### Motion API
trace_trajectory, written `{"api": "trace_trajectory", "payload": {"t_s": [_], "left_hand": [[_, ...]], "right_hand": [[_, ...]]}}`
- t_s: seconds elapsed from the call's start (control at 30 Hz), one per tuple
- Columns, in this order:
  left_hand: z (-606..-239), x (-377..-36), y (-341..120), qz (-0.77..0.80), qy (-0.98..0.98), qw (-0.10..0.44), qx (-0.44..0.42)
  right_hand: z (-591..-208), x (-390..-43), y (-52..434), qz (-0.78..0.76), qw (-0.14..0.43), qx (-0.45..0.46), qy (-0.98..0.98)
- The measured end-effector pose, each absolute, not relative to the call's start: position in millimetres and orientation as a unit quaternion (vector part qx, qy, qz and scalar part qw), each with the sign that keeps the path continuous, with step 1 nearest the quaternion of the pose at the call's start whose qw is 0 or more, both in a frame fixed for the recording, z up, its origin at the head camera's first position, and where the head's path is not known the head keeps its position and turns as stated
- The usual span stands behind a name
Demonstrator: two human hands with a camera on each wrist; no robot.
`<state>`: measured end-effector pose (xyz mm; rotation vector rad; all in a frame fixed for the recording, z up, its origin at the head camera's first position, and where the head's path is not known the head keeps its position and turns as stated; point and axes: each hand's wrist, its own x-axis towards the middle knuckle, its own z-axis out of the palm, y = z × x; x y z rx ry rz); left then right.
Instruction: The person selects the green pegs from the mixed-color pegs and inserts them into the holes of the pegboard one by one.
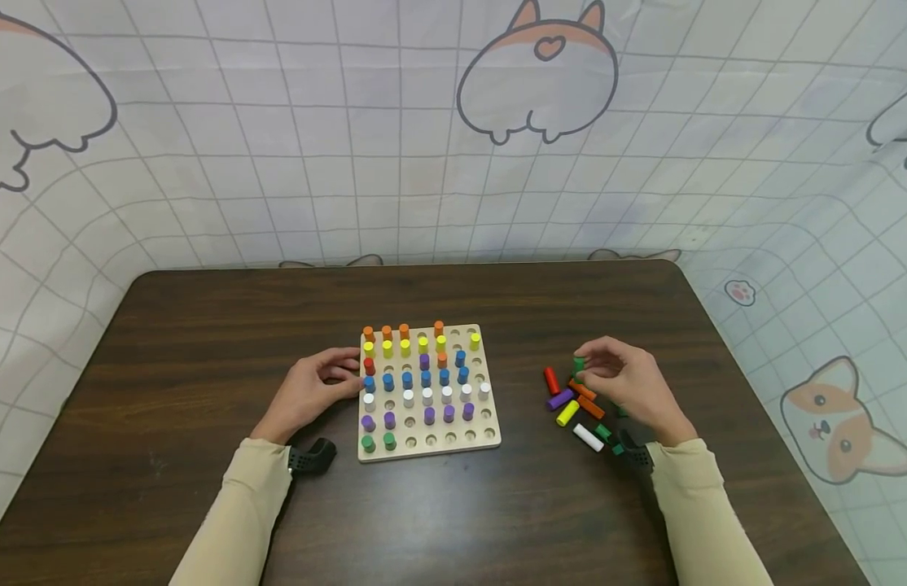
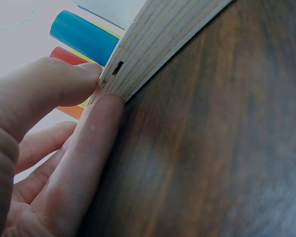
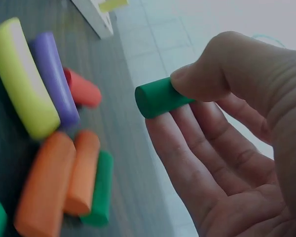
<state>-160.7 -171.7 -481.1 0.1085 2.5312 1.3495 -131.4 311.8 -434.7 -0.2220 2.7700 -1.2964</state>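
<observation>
A pale wooden pegboard (image 1: 477, 424) stands left of the table's middle, carrying rows of orange, yellow, blue, white, purple and green pegs, plus one red peg (image 1: 369, 366). At its left edge, my left hand (image 1: 314, 395) grips the board between thumb and index finger; the left wrist view shows the thumb (image 2: 64, 81) at the top edge, near a blue peg (image 2: 84, 34). Over on the right, my right hand (image 1: 633, 387) pinches a green peg (image 3: 158, 98) between thumb and fingertips, held above the loose pegs. Several holes at the board's right and front are bare.
Loose pegs lie under and beside the right hand: a red one (image 1: 551, 380), a purple one (image 1: 560, 399), a yellow one (image 1: 567, 413), a white one (image 1: 589, 438), orange and green ones. The dark wooden table (image 1: 226, 325) ends at a tile-patterned cloth (image 1: 424, 179).
</observation>
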Motion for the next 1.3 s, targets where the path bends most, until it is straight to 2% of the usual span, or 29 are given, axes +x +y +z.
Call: {"api": "trace_trajectory", "payload": {"t_s": [0.87,1.3], "left_hand": [[-483,-163,-170,0.483,0.865,0.134,0.038],[-479,-160,-171,0.486,0.863,0.133,0.042]], "right_hand": [[-438,-121,243,-0.464,0.028,-0.155,0.872],[-433,-116,196,-0.475,0.052,-0.197,0.856]]}}
